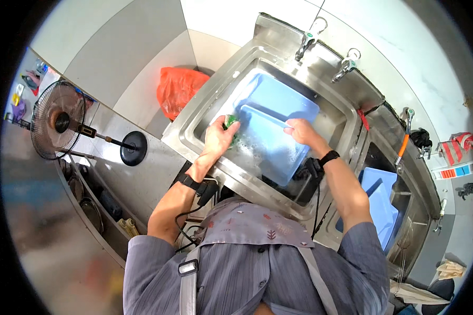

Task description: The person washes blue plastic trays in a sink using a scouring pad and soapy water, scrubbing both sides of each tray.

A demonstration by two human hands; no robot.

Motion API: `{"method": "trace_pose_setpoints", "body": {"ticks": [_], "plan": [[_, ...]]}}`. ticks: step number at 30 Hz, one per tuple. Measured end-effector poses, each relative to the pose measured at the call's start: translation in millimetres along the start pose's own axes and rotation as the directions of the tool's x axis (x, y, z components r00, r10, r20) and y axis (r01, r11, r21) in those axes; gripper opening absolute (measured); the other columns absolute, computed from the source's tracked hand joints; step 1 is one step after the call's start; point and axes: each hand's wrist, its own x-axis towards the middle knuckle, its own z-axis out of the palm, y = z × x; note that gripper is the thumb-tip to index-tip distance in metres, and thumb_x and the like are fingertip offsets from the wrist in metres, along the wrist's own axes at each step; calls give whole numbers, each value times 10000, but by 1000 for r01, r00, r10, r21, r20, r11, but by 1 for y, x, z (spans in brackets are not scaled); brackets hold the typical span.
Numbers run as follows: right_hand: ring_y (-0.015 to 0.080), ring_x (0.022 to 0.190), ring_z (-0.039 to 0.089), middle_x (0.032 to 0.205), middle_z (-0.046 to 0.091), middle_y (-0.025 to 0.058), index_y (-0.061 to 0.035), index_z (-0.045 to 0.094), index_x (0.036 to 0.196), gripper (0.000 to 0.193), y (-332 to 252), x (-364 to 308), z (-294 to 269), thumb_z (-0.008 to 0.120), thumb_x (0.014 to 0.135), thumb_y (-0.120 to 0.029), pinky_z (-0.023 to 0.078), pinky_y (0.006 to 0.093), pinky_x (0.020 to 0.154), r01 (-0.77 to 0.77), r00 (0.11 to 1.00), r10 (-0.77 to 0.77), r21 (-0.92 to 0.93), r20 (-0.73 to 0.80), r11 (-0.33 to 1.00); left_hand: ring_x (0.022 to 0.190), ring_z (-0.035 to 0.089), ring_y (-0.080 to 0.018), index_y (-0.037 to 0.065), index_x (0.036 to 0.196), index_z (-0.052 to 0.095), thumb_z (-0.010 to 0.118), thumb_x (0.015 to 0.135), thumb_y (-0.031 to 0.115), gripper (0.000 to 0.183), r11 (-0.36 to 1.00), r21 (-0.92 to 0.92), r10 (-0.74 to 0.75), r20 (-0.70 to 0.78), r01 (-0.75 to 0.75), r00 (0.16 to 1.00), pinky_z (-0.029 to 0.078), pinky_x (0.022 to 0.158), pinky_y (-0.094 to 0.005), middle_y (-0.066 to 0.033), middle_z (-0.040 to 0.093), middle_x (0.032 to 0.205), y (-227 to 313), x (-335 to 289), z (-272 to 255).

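Note:
Over the left basin of a steel sink [239, 178], my left hand [218, 138] is closed round a green scouring pad [229, 122]. My right hand [306, 133] pinches the upper edge of a light blue plastic tray [276, 144], which is tilted in the basin with suds on its left part. Behind it lies another light blue tray [278, 95], partly covered by the held one. The pad is beside the held tray's left edge; whether it touches the tray I cannot tell. Beneath my right wrist is a dark object [306, 176], unclear in shape.
Two taps [310, 39] [347, 65] rise behind the basin. More blue trays [382, 210] stand in the right basin, near a whisk [404, 239]. An orange-handled tool [403, 144] hangs at the right. To the left are a red plastic bag [180, 89] and a standing fan [61, 122].

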Motion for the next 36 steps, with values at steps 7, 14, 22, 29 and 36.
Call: {"method": "trace_pose_setpoints", "body": {"ticks": [7, 14, 22, 29, 36], "plan": [[407, 862, 674, 917, 715, 231, 18, 653, 880, 353, 11, -9, -38, 645, 913, -334, 497, 506, 769, -223, 974, 223, 2, 26, 975, 891, 715, -352, 40, 1124, 706, 664, 939, 414, 420, 996, 16, 84, 37, -85, 996, 530, 826, -452, -201, 732, 905, 27, 25, -2], [164, 714, 603, 728, 652, 97, 34, 604, 859, 359, 13, -23, -6, 649, 938, -313, 472, 368, 654, -350, 918, 395, 392, -37, 851, 750, 667, -279, 4, 984, 693, 685, 933, 282, 283, 963, 32, 259, 164, -268, 952, 519, 734, -414, -169, 680, 796, 78, 60, 31], [429, 842, 667, 868, 694, 246, 36, 641, 938, 398, 1, -14, 22, 560, 983, -352, 506, 478, 772, -445, 799, 563, 423, -211, 790, 1128, 673, -414, 4, 1136, 739, 720, 905, 387, 448, 857, 272, 216, 579, -437, 786, 513, 992, -447, -258, 732, 1096, 83, 82, 86], [413, 841, 672, 877, 708, 229, 25, 658, 945, 394, 25, -26, 25, 558, 997, -352, 508, 486, 772, -423, 759, 638, 643, -134, 639, 1139, 683, -363, -41, 1315, 614, 715, 955, 357, 547, 974, 36, -222, 304, 222, 927, 569, 951, -472, -250, 662, 1303, 25, 107, 63], [430, 1194, 604, 1261, 639, 268, 34, 585, 1284, 492, -39, -5, -7, 594, 1000, -367, 478, 501, 1016, -391, 867, 408, 116, -287, 913, 1146, 659, -351, -32, 1407, 530, 492, 1107, 286, 438, 443, -694, -253, 511, 568, 821, 568, 966, -508, -198, 648, 1317, -17, 104, 84]]}}
